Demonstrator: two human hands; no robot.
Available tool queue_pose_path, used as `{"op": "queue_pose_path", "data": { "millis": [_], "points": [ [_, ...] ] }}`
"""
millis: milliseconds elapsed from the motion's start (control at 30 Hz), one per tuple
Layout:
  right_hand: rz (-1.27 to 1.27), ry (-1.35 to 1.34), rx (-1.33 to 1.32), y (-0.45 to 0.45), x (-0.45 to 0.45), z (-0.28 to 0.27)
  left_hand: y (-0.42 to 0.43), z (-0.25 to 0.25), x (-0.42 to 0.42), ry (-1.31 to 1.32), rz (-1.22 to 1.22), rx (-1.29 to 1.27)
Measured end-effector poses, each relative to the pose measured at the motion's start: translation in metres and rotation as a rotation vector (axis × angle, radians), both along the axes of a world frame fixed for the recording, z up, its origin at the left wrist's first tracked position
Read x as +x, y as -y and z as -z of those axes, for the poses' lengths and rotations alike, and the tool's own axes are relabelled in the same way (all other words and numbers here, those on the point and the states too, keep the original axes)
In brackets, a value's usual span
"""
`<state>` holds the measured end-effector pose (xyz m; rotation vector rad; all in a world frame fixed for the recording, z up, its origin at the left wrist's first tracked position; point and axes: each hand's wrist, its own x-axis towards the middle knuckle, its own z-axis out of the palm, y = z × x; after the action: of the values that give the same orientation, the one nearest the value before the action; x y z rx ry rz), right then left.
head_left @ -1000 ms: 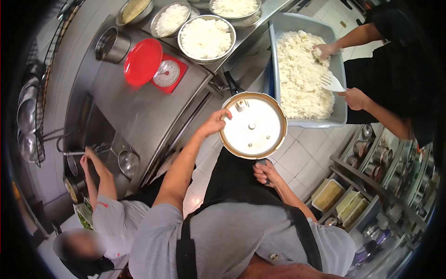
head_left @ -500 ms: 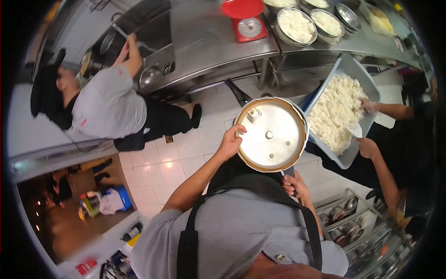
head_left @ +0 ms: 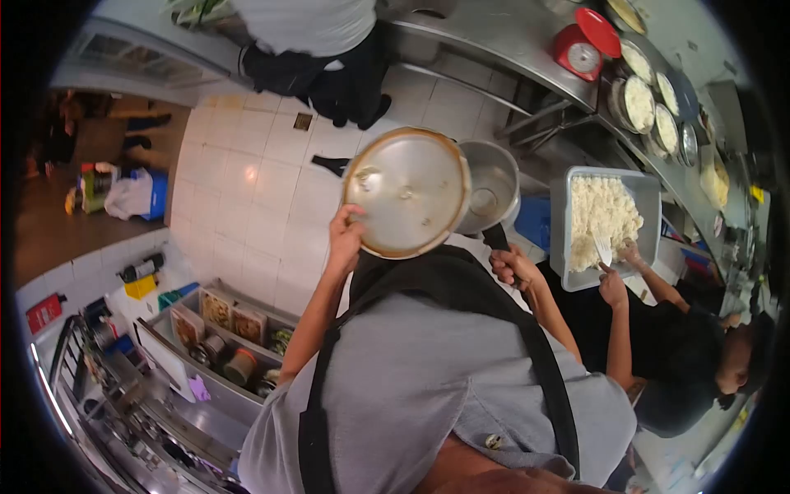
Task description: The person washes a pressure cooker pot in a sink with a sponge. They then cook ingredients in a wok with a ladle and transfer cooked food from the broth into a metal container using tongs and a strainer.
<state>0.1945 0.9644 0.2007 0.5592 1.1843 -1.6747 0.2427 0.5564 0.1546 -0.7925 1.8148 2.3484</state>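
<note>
My left hand [head_left: 344, 240] grips the near-left edge of a round pressure cooker lid [head_left: 411, 188], its inner side with small valve fittings facing me. A black handle [head_left: 331, 163] sticks out past the lid's far-left side. My right hand [head_left: 515, 268] is closed around the black handle of the pressure cooker pot [head_left: 496, 174]. The metal pot is partly covered by the lid; the part of its inside that shows holds no food. Lid and pot are apart at the right, though whether they touch where they overlap I cannot tell.
A co-worker at the right handles rice in a grey tub [head_left: 561, 247] with a white fork-like utensil [head_left: 603, 249]. Behind stands a steel counter [head_left: 485, 33] with a red scale [head_left: 576, 53] and bowls of rice [head_left: 638, 103]. Another person stands ahead. Food containers [head_left: 216, 309] sit at lower left.
The lid has come off the pot and moved left in my left hand, exposing the pot's inside. My view has turned left, and the person at the left now appears ahead.
</note>
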Motion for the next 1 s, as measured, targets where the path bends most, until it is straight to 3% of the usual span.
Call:
{"op": "queue_pose_path", "data": {
  "millis": [200, 433, 633, 700, 767, 867, 1000],
  "points": [
    [-0.228, 0.12, -0.072, 0.12, -0.01, 0.009, 0.128, -0.005, 0.142, 0.058, -0.522, -0.012],
    [-0.458, 0.123, -0.164, 0.307, -0.014, 0.017, 0.25, -0.038, 0.267, 0.059, -0.88, -0.205],
    [-0.762, -0.077, -0.121, 0.463, -0.028, 0.009, 0.314, -0.055, 0.306, 0.055, -1.031, -0.49],
    [-0.731, -0.049, -0.141, 0.513, -0.034, 0.006, 0.339, -0.046, 0.309, 0.066, -1.128, -0.397],
    [-0.83, 0.019, -0.173, 0.56, -0.053, 0.028, 0.371, -0.018, 0.315, 0.114, -1.14, -0.717],
    [-0.925, 0.021, -0.169, 0.651, -0.067, 0.023, 0.415, -0.041, 0.304, 0.139, -1.278, -0.416],
    [-1.217, -0.071, -0.128, 0.792, -0.089, 0.04, 0.485, -0.048, 0.316, 0.238, -1.402, -0.355]
  ]
}}
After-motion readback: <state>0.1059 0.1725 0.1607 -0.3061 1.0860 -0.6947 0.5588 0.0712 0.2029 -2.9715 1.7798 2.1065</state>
